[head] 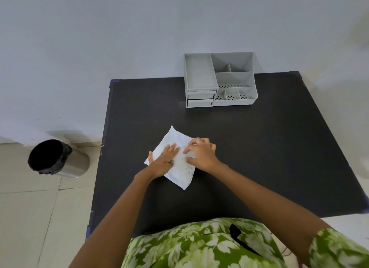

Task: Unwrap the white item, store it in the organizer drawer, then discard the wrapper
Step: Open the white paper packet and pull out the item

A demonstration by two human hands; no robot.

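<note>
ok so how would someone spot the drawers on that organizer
On the black table, against the far wall, sits a grey organizer. Below its tall open bin on the left are two stacked drawers, both shut: the only closed fronts, beside open perforated compartments.

White wrapper (179, 166), centre of frame: faint blue print near its lower right edge, too small to read.

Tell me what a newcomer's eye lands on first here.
Both hands press on a white wrapped packet at the middle of the black table: left hand flat, right hand pinching at it. A grey organizer sits at the far edge, and a lined metal bin stands on the floor left.
</note>
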